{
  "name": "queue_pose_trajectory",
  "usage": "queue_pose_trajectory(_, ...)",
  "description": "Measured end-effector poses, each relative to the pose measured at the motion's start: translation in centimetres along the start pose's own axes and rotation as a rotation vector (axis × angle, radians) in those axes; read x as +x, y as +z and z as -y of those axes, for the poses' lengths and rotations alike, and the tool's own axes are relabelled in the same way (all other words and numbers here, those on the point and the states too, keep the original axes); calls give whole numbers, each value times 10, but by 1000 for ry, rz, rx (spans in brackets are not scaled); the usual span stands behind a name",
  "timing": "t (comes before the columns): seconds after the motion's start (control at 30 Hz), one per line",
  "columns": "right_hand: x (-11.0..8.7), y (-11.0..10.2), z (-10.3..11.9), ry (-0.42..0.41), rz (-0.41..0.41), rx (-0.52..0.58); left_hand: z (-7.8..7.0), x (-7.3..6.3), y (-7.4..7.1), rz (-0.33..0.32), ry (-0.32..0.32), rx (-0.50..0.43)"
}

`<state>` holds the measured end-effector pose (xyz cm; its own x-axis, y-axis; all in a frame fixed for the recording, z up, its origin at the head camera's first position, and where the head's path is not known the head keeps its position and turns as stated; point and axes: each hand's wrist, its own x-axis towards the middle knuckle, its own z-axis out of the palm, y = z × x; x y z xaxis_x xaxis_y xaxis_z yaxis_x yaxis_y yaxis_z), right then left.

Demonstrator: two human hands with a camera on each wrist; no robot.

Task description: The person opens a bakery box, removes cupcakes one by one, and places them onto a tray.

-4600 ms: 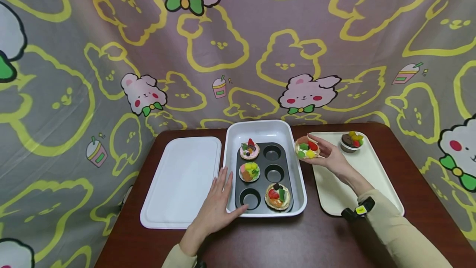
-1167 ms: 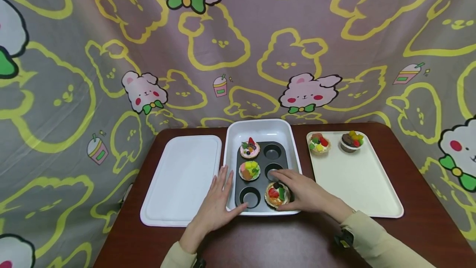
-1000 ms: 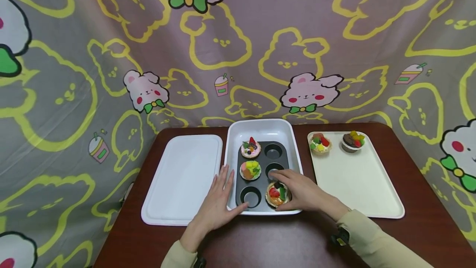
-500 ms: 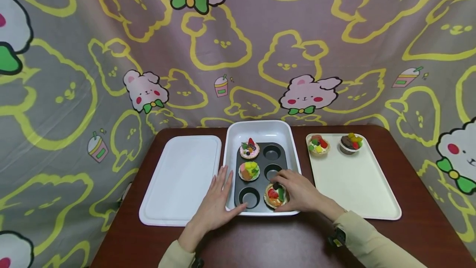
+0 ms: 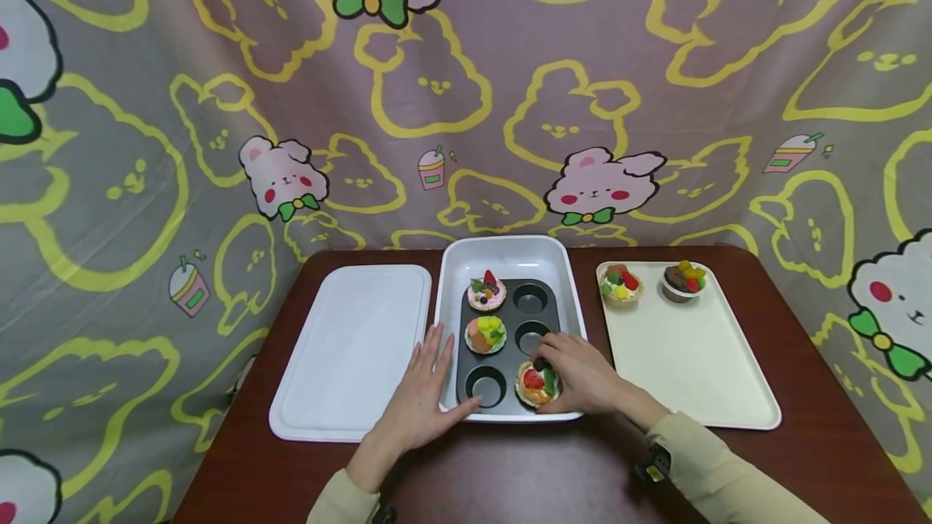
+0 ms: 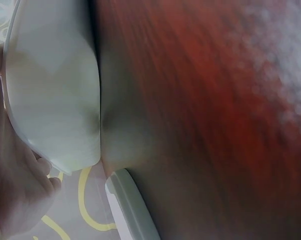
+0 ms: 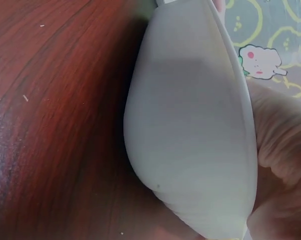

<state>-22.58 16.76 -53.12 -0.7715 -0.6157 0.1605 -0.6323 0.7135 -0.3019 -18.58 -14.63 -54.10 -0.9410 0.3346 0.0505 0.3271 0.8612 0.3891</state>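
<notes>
A white basin (image 5: 445, 274) holds a dark muffin pan (image 5: 509, 385). In the pan's front right cup sits a fruit tart (image 5: 536, 385) with strawberry, green and black toppings. My right hand (image 5: 583, 373) grips this tart from the right, thumb at its front and fingers at its back. Fingers straight and spread, my left hand (image 5: 417, 399) rests at the basin's front left edge. A pink-cream tart (image 5: 485, 293) and a yellow-topped tart (image 5: 485, 335) fill the left column's back and middle cups. Both wrist views show the basin's outer wall (image 7: 190, 120); the fingertips are hidden there.
On the right lies a cream tray (image 5: 692, 362) bearing a fruit tart (image 5: 620, 285) and a chocolate cupcake (image 5: 683, 281) at its back. A white lid-like board (image 5: 352, 354) lies left of the basin. A patterned cloth (image 5: 466, 103) hangs behind the brown table (image 5: 502, 475).
The tart my right hand held earlier now sits on the cream tray. That hand has come to the front right tart, its fingers drawing in around it. My left hand stays in place.
</notes>
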Motion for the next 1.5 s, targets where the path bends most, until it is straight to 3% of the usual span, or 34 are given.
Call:
queue_pose_trajectory(0.23, -2, 3, -2, 26, -11, 60, -1, 0, -1, 20, -28, -18)
queue_pose_trajectory(0.47, -8, 3, -2, 47, -53, 195, 0, 1, 1, 14, -30, -18)
queue_pose_trajectory(0.7, -8, -13, 0, 85, -48, 458, 1, 0, 0, -6, -24, -31)
queue_pose_trajectory(0.93, -5, -21, -5, 121, -60, 599, 2, 0, 2, 13, -32, -26)
queue_pose_trajectory(1.27, -7, -26, -17, 173, -57, 1038, 1, 1, 3, 10, -31, -40)
queue_pose_trajectory(1.5, -21, -35, -24, 265, -70, 1170, 2, 1, 4, 8, -42, -55)
